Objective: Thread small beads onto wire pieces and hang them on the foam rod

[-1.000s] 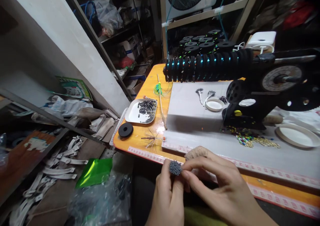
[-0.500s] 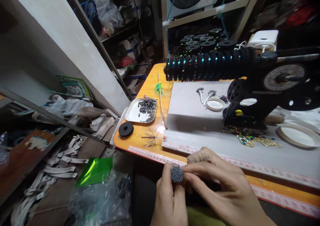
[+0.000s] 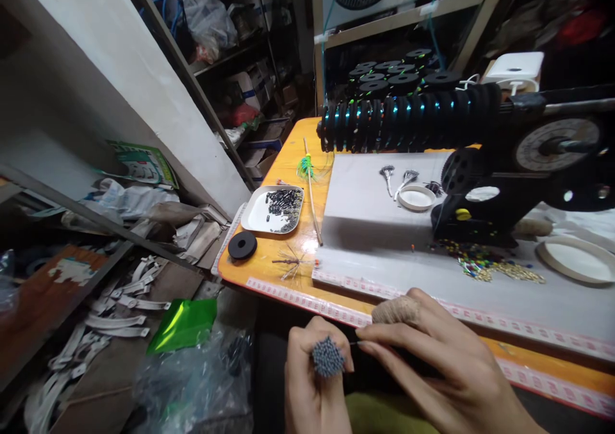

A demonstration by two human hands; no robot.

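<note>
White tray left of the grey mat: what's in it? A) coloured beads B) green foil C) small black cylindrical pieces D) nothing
C: the white tray on the orange table holds a scatter of small black cylindrical pieces, heaped toward its right side; the coloured beads lie on the grey mat instead.

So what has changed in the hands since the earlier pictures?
The left hand has sunk lower and closed into a fist around the grey bundle of thin rods. The right hand has drawn slightly away, its fingertips now beside the bundle, seemingly pinching one thin piece. The white tray and black disc stayed put.
</note>
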